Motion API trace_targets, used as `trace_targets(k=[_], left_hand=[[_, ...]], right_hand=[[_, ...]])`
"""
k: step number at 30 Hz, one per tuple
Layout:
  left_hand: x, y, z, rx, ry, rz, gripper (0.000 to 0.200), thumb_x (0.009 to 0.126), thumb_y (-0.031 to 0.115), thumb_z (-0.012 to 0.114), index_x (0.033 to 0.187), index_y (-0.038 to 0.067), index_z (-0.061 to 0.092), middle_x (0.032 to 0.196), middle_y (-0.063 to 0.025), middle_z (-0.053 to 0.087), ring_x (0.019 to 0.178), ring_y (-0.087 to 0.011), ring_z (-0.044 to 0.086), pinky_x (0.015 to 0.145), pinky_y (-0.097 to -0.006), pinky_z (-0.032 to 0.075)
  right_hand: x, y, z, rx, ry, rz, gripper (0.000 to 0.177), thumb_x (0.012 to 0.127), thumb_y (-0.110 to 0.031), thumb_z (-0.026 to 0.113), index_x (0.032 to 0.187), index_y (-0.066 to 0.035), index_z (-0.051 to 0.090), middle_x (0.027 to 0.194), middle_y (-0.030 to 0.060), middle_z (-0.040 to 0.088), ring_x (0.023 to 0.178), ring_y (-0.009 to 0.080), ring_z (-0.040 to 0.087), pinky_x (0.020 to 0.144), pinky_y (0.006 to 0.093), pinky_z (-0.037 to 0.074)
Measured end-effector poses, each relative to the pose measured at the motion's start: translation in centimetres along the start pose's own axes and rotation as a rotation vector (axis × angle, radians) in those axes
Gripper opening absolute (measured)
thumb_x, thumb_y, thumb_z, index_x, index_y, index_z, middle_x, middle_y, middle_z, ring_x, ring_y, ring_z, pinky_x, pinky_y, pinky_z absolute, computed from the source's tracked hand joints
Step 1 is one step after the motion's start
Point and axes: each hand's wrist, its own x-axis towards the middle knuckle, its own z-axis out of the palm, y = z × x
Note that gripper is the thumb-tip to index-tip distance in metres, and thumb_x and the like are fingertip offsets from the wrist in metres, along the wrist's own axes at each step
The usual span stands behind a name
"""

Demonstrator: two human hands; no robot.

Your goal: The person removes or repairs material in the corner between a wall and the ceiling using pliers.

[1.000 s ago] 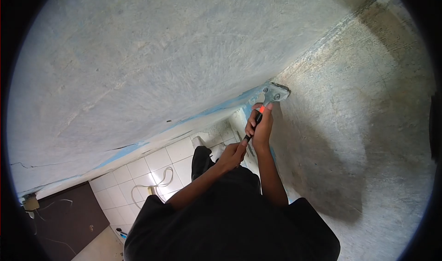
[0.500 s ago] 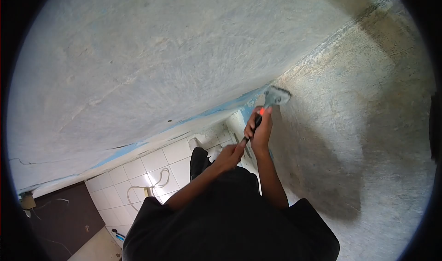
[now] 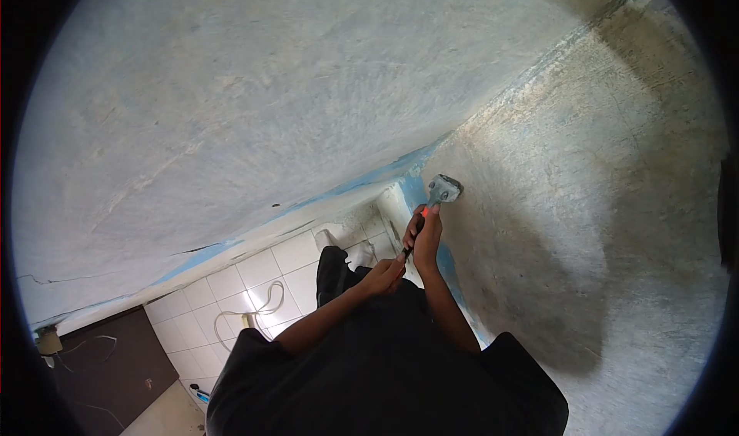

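Ten fingers (image 3: 416,224) curled tight round scraper handle (image 3: 416,234): right hand (image 3: 428,242) higher, nearer the blade, left hand (image 3: 385,271) at the low end. Long way pointing to 1 o'clock. Scraper blade (image 3: 444,189) pressed on grey wall (image 3: 585,205), beside blue corner strip (image 3: 369,180).

The right hand (image 3: 426,237) grips a scraper (image 3: 444,189) high on its handle, and the left hand (image 3: 385,273) closes on the handle's end just below. Above the hands the scraper meets the rough wall (image 3: 585,205), beside a blue paint strip (image 3: 362,180).
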Motion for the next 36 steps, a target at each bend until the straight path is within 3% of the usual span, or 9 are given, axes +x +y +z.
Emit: trace_targets(k=[7,13,16,36], left_hand=[[0.7,3.5,1.1,-0.006,0.104,0.117,0.060,0.098,0.059,0.033,0.069,0.008,0.046,0.050,-0.0002,0.042,0.038,-0.0109,0.041,0.039,-0.0264,0.034],[-0.7,1.1,2.3,-0.112,0.034,-0.019,0.066,0.096,0.064,0.029,0.067,0.007,0.046,0.048,-0.0027,0.042,0.037,-0.0139,0.042,0.039,-0.0284,0.035],[0.0,3.1,1.9,0.024,0.148,0.027,0.065,0.096,0.063,0.030,0.068,0.007,0.045,0.049,-0.0030,0.043,0.038,-0.0142,0.041,0.039,-0.0281,0.034],[-2.2,3.2,2.8,-0.079,0.137,-0.067,0.064,0.094,0.065,0.034,0.063,0.010,0.041,0.048,-0.0005,0.039,0.036,-0.0124,0.039,0.036,-0.0289,0.033]], right_hand=[[2.4,-2.3,1.9,-0.044,-0.040,0.010,0.052,0.099,-0.055,0.032,0.090,-0.005,0.046,0.054,-0.0023,0.037,0.035,0.0081,0.033,0.033,0.0241,0.028],[0.6,-1.7,0.8,-0.074,0.006,0.049,0.054,0.098,-0.058,0.031,0.088,-0.008,0.047,0.053,-0.0028,0.034,0.034,0.0077,0.031,0.032,0.0243,0.027],[2.1,-2.3,2.0,-0.056,-0.019,0.023,0.054,0.098,-0.058,0.032,0.087,-0.008,0.047,0.053,-0.0028,0.035,0.033,0.0077,0.030,0.032,0.0245,0.027],[0.8,-1.5,1.3,-0.035,0.008,0.089,0.049,0.099,-0.055,0.035,0.085,-0.010,0.046,0.053,-0.0026,0.035,0.035,0.0080,0.031,0.033,0.0245,0.027]])
